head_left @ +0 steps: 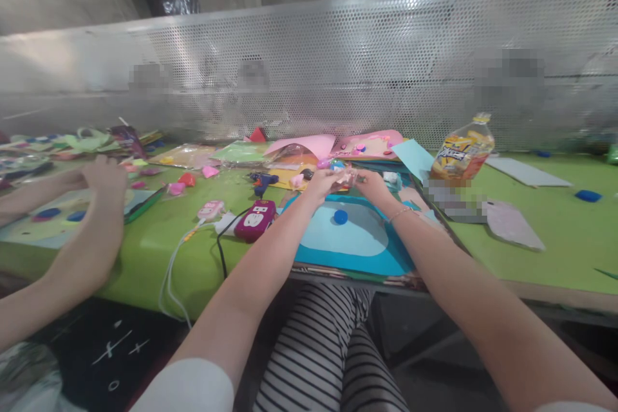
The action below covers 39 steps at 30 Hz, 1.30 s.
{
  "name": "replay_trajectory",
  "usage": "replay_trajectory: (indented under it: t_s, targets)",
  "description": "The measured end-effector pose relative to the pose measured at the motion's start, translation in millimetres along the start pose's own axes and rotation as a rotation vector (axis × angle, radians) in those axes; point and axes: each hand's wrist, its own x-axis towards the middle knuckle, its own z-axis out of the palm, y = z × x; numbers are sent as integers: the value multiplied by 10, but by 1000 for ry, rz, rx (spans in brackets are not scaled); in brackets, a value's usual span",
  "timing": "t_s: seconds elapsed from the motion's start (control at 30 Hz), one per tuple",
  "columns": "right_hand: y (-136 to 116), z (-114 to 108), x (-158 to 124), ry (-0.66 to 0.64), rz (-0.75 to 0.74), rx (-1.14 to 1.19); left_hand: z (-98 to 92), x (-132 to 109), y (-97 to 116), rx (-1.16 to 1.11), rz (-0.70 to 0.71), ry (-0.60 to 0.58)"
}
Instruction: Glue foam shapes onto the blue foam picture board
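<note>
My left hand (321, 185) and my right hand (373, 185) meet at the far edge of a blue craft board (352, 241). Both hands pinch a small pinkish piece (346, 178) held between them; I cannot make out what it is. Below the hands, a blue bottle cap (340, 216) lies on the board's light blue patch. A thin bracelet circles my right wrist.
A green table (555, 232) carries a maroon power strip (255, 220), a blue glue gun (262, 182), pink paper sheets (304, 143), a plastic bottle (462, 154) and scattered foam bits. Another person's arms (82, 232) work at the left. A perforated metal screen (338, 64) stands behind.
</note>
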Motion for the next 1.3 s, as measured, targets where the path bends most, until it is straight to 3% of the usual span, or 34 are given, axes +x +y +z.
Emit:
replay_trajectory:
  t_s: [0.23,0.4,0.53,0.63,0.73,0.97,1.13,1.3]
  targets:
    - [53,32,17,31,-18,26,-51,74,-68,54,79,-4]
    - [1,58,16,48,57,132,-100,155,-108,74,81,101]
    - [-18,-7,17,290,276,473,-123,202,-87,-47,75,251]
    - [-29,-84,21,407,415,769,-116,200,-68,-94,53,284]
    - [-67,-127,7,363,492,975,-105,184,-68,-109,40,277]
    - [-104,-98,-14,169,617,1179,-87,148,-56,-79,48,234]
    - [-72,-59,19,211,643,1152,-39,94,-13,-101,26,237]
    - [-47,-4,20,253,565,897,-2,36,-17,-100,-1,128]
